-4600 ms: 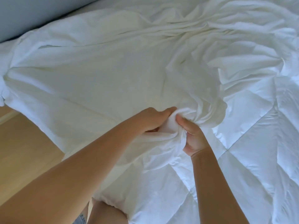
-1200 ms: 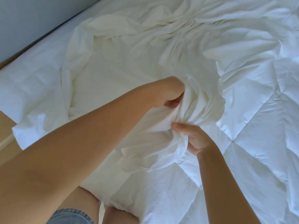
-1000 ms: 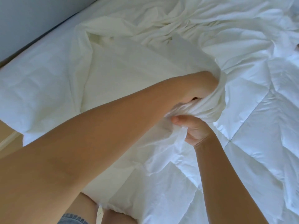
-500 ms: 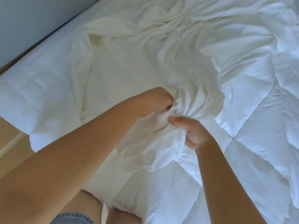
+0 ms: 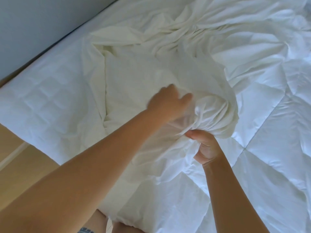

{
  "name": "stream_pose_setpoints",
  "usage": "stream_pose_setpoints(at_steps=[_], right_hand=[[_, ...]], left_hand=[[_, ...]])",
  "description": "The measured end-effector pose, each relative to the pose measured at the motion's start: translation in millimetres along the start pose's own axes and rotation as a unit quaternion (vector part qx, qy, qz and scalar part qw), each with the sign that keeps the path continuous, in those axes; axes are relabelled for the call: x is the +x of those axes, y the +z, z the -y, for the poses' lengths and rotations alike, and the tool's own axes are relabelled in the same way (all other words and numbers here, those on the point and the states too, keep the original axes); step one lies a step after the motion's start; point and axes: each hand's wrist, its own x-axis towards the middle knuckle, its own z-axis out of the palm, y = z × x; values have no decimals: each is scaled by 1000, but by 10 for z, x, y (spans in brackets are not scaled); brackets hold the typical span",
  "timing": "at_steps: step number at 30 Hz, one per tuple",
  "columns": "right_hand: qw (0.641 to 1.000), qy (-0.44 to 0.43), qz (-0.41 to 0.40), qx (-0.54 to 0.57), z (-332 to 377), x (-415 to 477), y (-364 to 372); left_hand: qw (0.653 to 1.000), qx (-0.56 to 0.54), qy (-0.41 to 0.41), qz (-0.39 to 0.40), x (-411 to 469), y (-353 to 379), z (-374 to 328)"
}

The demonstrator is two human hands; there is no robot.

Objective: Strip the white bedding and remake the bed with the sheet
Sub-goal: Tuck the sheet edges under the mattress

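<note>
Bunched sheet point(image 5: 213, 113) is pinched in the curled fingers of right hand point(image 5: 206, 147), gathered just above them. Left hand point(image 5: 168, 105), blurred, is loosely spread beside the bunch, nothing gripped.

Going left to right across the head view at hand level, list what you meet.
Wooden floor → white padded cover → left hand → right hand, gripping the bunched sheet → quilted duvet. The sheet spreads behind both hands, so it has no single place in the order.
</note>
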Motion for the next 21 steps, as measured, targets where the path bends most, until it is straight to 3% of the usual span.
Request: stream_pose_setpoints(at_steps=[3,4,7,9,11,16,19,21], right_hand=[[1000,23,2,-5,-17,49,3],[999,36,-3,-15,-21,78,19],[997,69,-12,-45,-18,109,42],[993,93,-12,-78,15,107,81],[990,97,0,-102,62,111,116],[997,31,-1,-75,166,64,67],[999,22,9,-35,98,-18,-12],[1000,5,17,12,44,-25,-50]], left_hand=[[983,10,-149,105,-153,-111,282],[977,15,-158,143,-187,-132,321],[981,10,-113,160,-134,-133,190],[986,-112,-42,118,-57,-140,-25],[968,-227,18,106,-59,-120,-341],[972,-152,92,152,-106,109,-740],[987,-78,117,74,-48,8,-423],[998,32,39,32,-32,-29,-112]])
